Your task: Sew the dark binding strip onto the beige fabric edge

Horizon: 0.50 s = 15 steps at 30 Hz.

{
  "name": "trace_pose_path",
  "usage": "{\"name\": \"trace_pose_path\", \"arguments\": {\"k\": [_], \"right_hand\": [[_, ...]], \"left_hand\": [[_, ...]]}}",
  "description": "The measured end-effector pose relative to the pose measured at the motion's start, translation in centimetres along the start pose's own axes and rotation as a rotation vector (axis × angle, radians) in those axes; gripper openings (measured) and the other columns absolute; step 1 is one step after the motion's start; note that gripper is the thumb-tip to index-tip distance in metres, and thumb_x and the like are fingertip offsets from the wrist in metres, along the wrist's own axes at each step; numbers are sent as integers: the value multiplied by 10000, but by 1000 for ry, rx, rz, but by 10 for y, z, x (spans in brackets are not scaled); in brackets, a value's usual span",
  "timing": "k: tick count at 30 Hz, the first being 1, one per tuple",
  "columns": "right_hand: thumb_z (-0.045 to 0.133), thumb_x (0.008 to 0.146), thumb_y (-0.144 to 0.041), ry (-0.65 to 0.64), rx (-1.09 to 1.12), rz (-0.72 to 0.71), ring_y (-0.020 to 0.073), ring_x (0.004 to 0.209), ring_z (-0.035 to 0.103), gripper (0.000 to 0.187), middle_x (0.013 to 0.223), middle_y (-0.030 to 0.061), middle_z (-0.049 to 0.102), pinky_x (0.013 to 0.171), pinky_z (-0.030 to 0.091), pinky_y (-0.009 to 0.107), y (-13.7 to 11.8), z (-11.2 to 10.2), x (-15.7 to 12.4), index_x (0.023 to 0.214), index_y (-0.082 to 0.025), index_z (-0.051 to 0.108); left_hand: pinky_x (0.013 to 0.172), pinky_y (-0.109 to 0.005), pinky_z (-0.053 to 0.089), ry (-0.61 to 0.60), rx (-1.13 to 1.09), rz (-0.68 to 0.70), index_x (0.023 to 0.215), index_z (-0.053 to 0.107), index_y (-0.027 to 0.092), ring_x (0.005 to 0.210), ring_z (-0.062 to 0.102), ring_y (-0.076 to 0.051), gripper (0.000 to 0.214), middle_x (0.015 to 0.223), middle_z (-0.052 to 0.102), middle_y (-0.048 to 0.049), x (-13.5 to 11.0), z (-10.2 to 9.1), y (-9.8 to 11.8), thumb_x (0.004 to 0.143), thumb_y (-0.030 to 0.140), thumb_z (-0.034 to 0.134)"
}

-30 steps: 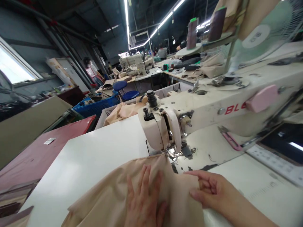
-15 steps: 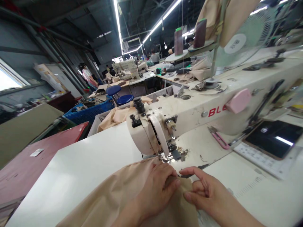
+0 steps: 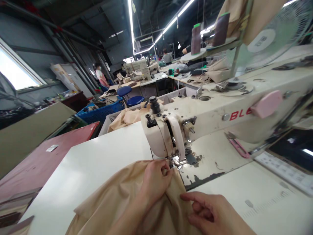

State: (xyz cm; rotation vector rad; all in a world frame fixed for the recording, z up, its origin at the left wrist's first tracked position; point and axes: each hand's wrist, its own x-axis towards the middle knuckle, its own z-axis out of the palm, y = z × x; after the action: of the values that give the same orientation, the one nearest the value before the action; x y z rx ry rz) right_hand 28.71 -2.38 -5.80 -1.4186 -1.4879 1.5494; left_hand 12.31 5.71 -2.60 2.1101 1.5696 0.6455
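A large piece of beige fabric [image 3: 117, 192] drapes over the front of the white table, its upper edge close to the needle area of the sewing machine [image 3: 158, 135]. My left hand [image 3: 156, 179] rests on the fabric just in front of the presser foot, thumb and fingers pinched on a fold of it. At the fabric's right edge is my right hand [image 3: 210, 210], with fingers curled and the index fingertip and thumb against the cloth. The needle and the stitching point are partly hidden by the machine head and fabric.
Pink-handled snips [image 3: 238, 147] lie on the machine bed, left of a dark phone-like device [image 3: 293, 147]. Behind the table stands a grey bin [image 3: 105, 125] with beige cloth. A red-topped table [image 3: 61, 147] is at the left, and thread cones [image 3: 195, 39] stand above.
My left hand has drawn its fingers into a pinch on the fabric near the presser foot. My right hand sits lower along the fabric edge. The view has shifted, moving the machine rightward.
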Motion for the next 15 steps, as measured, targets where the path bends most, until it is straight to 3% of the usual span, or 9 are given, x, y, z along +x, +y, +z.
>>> {"name": "trace_pose_path", "arguments": {"k": [9, 15], "right_hand": [[574, 607, -237, 21, 63, 8, 75, 454, 423, 322, 557, -48, 463, 425, 299, 193, 0, -8, 17, 892, -154, 699], [597, 611, -264, -30, 122, 51, 79, 447, 419, 395, 535, -63, 422, 431, 338, 197, 6, -9, 21, 976, -137, 681]], "left_hand": [[516, -193, 317, 42, -12, -83, 599, 593, 148, 531, 498, -105, 89, 531, 539, 16, 13, 4, -6, 655, 151, 523], [491, -190, 310, 65, -13, -58, 583, 569, 152, 516, 508, -108, 90, 516, 527, 22, 14, 11, -13, 638, 116, 508]]}}
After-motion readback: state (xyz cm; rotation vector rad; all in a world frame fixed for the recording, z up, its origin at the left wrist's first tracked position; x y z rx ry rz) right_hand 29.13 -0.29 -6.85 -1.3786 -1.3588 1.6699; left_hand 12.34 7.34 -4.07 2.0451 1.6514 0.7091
